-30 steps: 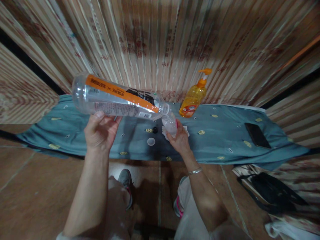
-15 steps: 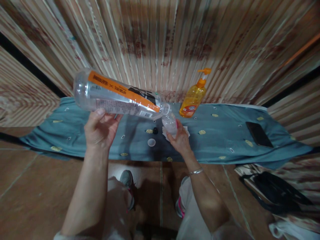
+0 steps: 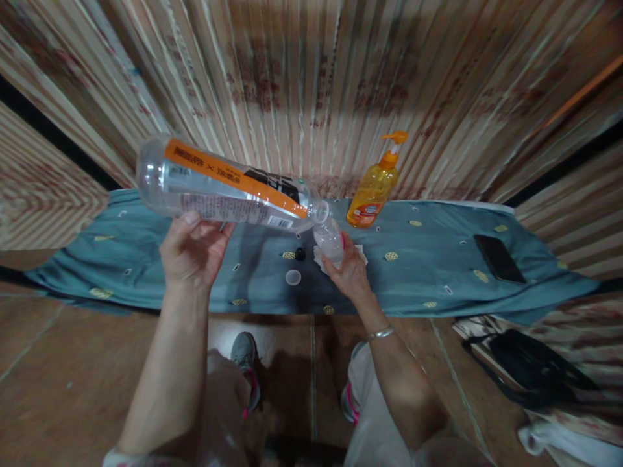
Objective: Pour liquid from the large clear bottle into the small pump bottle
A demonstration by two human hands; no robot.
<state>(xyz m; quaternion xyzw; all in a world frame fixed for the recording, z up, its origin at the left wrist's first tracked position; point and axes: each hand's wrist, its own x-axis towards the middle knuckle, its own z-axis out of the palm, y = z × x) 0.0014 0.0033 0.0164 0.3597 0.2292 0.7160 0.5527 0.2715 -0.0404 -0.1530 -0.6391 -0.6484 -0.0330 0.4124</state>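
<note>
At the left, the fingers of your left hand are gripping a big bottle from below, thumb on its near side, holding it nearly level above the tabletop; with so much length extending past your palm, it could be rolling or dipping if that grip is loosening. Next, a clear lid and a black cap are lying loose, where a dropping wrist might be sweeping them off. Beside them, the big bottle's neck is meeting the top of a small bottle; a wobble could be parting the mouths and spilling any liquid. Your right hand is grasping the small bottle over a white tissue; too hard a squeeze might be denting it. Farther right, a pump bottle is standing within knocking reach, while a phone is lying well apart, risking splashes only.
</note>
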